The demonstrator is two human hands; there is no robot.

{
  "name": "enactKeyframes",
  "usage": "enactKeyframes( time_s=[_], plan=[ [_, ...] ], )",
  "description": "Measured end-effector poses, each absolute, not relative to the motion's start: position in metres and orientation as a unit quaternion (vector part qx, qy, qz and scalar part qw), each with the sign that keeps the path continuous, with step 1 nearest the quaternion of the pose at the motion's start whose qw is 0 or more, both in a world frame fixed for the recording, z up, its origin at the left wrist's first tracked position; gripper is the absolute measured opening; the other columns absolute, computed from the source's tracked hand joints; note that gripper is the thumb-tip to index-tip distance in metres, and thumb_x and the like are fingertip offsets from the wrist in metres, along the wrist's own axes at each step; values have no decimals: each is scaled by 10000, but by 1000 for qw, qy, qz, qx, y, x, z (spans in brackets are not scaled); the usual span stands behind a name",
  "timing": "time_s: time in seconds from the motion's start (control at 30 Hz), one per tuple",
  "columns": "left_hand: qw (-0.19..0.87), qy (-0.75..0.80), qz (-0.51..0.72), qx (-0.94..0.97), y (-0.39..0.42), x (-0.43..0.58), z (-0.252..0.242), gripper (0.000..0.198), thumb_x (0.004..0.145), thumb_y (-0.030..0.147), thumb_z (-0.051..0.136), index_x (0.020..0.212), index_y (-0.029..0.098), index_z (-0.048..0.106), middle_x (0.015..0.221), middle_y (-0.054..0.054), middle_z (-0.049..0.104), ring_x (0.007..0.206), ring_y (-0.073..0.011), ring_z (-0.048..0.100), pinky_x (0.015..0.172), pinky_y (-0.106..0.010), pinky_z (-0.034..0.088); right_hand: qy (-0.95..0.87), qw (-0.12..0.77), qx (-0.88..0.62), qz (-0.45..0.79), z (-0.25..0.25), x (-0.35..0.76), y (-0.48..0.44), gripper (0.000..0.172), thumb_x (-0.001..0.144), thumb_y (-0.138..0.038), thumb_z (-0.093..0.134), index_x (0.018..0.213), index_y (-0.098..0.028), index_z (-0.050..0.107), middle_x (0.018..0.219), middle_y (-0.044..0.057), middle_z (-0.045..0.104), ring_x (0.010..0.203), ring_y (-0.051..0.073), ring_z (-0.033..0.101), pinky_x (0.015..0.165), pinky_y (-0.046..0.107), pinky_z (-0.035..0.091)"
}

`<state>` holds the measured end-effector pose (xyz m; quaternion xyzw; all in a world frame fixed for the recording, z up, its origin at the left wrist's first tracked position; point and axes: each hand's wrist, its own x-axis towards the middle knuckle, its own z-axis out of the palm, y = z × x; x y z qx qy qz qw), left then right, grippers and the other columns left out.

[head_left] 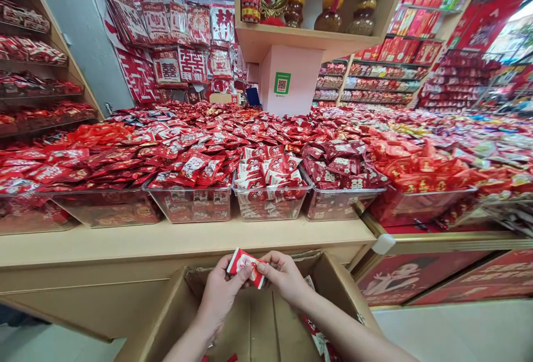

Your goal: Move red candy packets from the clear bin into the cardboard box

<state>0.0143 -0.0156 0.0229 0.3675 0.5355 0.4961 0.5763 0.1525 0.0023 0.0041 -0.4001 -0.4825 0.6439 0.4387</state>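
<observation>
Pinching a flat, glossy red-and-white candy packet (242, 262) with crimped ends, the left hand (221, 290) and right hand (287, 277) hover over an open cardboard box (169, 315); beyond, brimming clear plastic bins (270, 209) line the pale counter (187, 240).

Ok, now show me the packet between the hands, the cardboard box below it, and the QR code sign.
Packet (244, 260): head view, on its printed front.
Cardboard box (338, 283): head view, on an inner side wall.
QR code sign (282, 84): head view, on the code.

Light is bright and even, the window (511, 33) overexposed, outer edges stretched
</observation>
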Motion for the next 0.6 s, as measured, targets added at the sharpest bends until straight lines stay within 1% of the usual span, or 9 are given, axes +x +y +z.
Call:
enactKeyframes(
  time_s=[0.07, 0.13, 0.23, 0.3, 0.43, 0.53, 0.6],
  plan=[
    [579, 520, 512, 362, -16, 15, 22, 393, 531, 333, 710, 847, 174, 540, 599, 38, 627, 478, -98, 539, 476, -192, 426, -472, 445, -394, 651, 5, 152, 2, 385, 575, -500, 624, 666, -147, 498, 516, -23, 556, 436, 86, 488, 464, 222, 387],
    [598, 496, 521, 352, -15, 15, 21, 400, 558, 336, 695, 886, 180, 528, 673, 15, 642, 569, -132, 576, 531, -224, 459, -469, 452, -394, 649, 4, 151, 1, 382, 575, -493, 628, 672, -149, 493, 528, -22, 552, 448, 92, 495, 467, 226, 392],
    [617, 475, 519, 352, -14, 13, 15, 354, 576, 337, 684, 856, 170, 546, 750, -16, 653, 694, -174, 592, 617, -272, 483, -495, 453, -402, 623, 0, 151, 2, 356, 592, -477, 624, 665, -157, 488, 558, -23, 543, 487, 96, 495, 473, 218, 386],
    [611, 473, 519, 364, -11, 10, 9, 331, 564, 316, 697, 819, 161, 554, 730, -15, 651, 688, -172, 587, 641, -282, 486, -534, 445, -404, 595, -4, 152, 4, 322, 617, -454, 613, 668, -159, 496, 589, -18, 544, 523, 96, 491, 483, 209, 377],
    [595, 458, 513, 415, -6, 3, -4, 302, 583, 281, 695, 817, 166, 543, 682, 4, 647, 633, -145, 572, 638, -262, 477, -584, 429, -409, 555, -10, 155, 7, 255, 646, -395, 604, 666, -156, 517, 614, -15, 549, 558, 94, 476, 504, 199, 364],
    [591, 455, 506, 434, -3, 2, -7, 292, 614, 294, 673, 843, 183, 530, 718, 0, 655, 691, -163, 586, 662, -267, 469, -595, 424, -415, 542, -12, 155, 9, 213, 649, -342, 604, 640, -149, 514, 591, -15, 552, 547, 92, 466, 513, 198, 358],
    [597, 454, 494, 440, -1, 2, -6, 331, 630, 324, 654, 906, 202, 517, 778, -8, 663, 739, -177, 591, 680, -276, 464, -599, 427, -424, 528, -12, 155, 10, 185, 647, -308, 603, 630, -147, 514, 590, -11, 555, 551, 95, 464, 519, 199, 358]
  ],
)
